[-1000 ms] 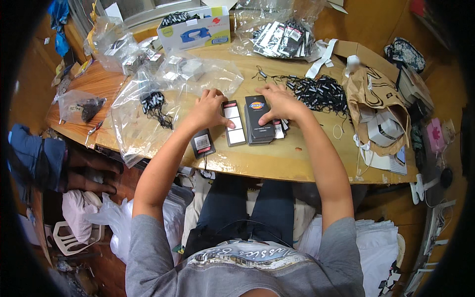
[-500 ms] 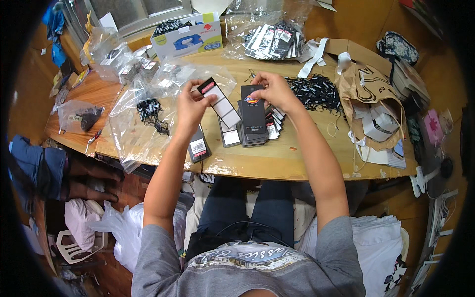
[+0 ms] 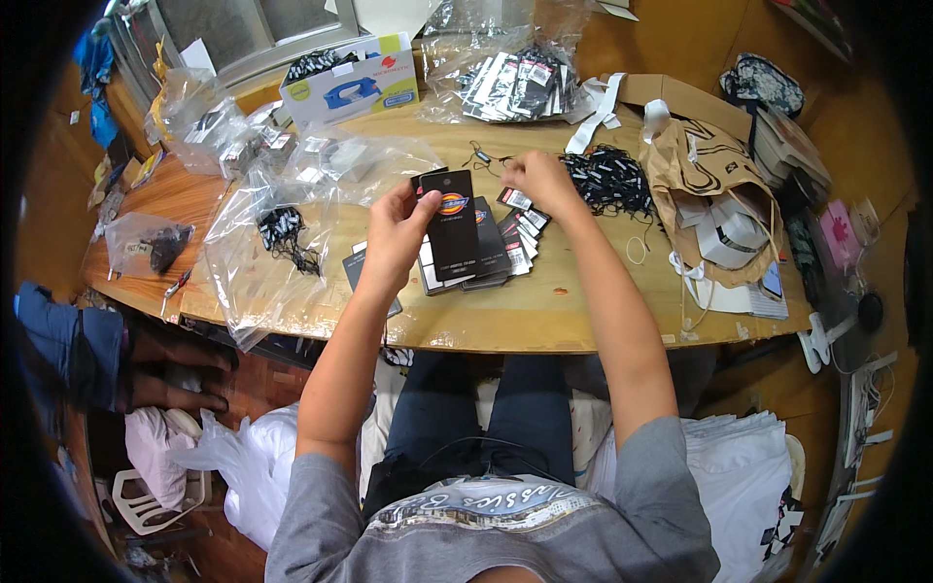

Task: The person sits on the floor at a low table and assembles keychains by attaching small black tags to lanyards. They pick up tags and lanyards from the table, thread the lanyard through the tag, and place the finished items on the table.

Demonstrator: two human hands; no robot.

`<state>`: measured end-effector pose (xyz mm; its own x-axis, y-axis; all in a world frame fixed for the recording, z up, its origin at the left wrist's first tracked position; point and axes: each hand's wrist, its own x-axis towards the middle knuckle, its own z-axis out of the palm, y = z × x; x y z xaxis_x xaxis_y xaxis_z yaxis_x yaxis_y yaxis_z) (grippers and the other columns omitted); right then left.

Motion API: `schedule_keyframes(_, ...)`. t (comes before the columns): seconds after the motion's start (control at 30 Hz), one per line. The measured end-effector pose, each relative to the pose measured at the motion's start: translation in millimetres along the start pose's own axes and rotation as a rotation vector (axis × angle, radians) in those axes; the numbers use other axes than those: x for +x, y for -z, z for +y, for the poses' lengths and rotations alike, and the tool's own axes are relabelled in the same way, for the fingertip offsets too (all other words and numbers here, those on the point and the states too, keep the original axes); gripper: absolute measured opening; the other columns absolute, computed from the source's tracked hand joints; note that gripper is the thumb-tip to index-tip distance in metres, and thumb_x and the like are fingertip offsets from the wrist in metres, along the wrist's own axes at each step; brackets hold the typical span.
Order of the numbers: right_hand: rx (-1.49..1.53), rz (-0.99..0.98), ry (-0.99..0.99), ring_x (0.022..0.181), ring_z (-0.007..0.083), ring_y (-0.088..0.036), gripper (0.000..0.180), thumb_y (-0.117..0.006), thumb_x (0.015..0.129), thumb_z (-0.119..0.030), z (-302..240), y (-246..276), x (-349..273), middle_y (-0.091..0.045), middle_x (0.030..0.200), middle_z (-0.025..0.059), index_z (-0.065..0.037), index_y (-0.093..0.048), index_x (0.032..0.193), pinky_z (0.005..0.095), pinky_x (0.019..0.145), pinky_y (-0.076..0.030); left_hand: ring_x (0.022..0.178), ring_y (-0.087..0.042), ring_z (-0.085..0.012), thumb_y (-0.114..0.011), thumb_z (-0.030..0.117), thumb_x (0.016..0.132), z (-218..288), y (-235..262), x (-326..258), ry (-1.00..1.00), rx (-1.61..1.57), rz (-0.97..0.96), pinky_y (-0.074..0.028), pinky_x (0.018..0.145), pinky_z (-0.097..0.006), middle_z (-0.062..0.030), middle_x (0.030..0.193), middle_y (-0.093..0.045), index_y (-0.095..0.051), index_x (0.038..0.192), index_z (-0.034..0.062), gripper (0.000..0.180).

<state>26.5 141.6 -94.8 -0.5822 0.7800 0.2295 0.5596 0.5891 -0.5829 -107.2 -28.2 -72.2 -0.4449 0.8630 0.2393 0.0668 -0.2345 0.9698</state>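
Note:
My left hand (image 3: 397, 231) is closed on black hang tags, with the front hang tag (image 3: 455, 238) upright and its coloured oval emblem facing me. A second tag's edge shows behind it. Below and to the right lie a stack of black tags (image 3: 494, 255) and several fanned tags (image 3: 525, 233) with white labels. My right hand (image 3: 546, 185) is pinched shut beyond the stack. At its fingertips ends a thin black string (image 3: 483, 155) with a small fastener. More tags (image 3: 358, 260) lie beside my left wrist, partly hidden by it.
A heap of black strings (image 3: 607, 180) lies right of my right hand, near a brown paper bag (image 3: 695, 160). Clear plastic (image 3: 233, 262) with a string bundle (image 3: 282, 228) spreads at left. Behind stand a white box (image 3: 350, 85) and a bag of tags (image 3: 525, 83).
My left hand has brought its tag together with the black tag my right hand held. My right hand has let go of that tag and moved slightly right, to the string.

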Motion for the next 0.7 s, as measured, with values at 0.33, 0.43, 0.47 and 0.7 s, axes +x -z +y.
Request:
schedule_keyframes(0.33, 0.232, 0.092, -0.074, 0.058, 0.0174, -0.058, 0.024, -0.07, 0.059, -0.012, 31.2, 4.4, 5.7, -0.061, 0.07, 0.0129, 0.001, -0.062, 0.078, 0.0294, 0.055, -0.046, 0.053, -0.039, -0.0026, -0.055, 0.015, 0.08, -2.4, -3.1, -4.2, -0.033, -0.003, 0.089, -0.03, 0.046, -0.019, 0.0025, 0.062, -0.052, -0.056, 0.076, -0.0016, 0.018)
schedule_keyframes(0.43, 0.74, -0.086, -0.042, 0.058, 0.0059, -0.052, 0.019, -0.064, 0.071, -0.011, -10.4, 53.9, -17.4, -0.059, 0.07, 0.0027, 0.001, -0.06, 0.086, 0.0177, 0.048, -0.042, 0.05, -0.037, -0.0025, -0.057, 0.016, 0.079, -6.1, -13.6, -0.5, -0.103, 0.064, 0.113, -0.028, 0.043, -0.019, 0.0036, 0.057, -0.048, -0.056, 0.072, -0.0014, 0.019)
schedule_keyframes(0.47, 0.852, -0.122, 0.009, 0.058, 0.0046, -0.051, 0.02, -0.063, 0.072, -0.011, -23.7, 67.1, -28.9, -0.058, 0.071, 0.0017, 0.001, -0.059, 0.087, 0.0151, 0.047, -0.04, 0.049, -0.037, -0.0025, -0.057, 0.017, 0.078, -5.2, -20.7, 1.9, -0.127, 0.094, 0.104, -0.028, 0.042, -0.019, 0.0039, 0.056, -0.047, -0.055, 0.07, -0.0013, 0.02)
schedule_keyframes(0.7, 0.575, 0.009, 0.072, 0.054, 0.006, -0.051, 0.012, -0.064, 0.07, -0.011, -46.4, 75.2, -59.0, -0.057, 0.063, 0.0018, -0.001, -0.058, 0.072, 0.0187, 0.047, -0.04, 0.053, -0.041, -0.0028, -0.059, 0.013, 0.076, 5.8, -64.3, -3.5, -0.152, 0.025, 0.044, -0.033, 0.046, -0.019, 0.001, 0.06, -0.053, -0.058, 0.076, -0.0022, 0.015)
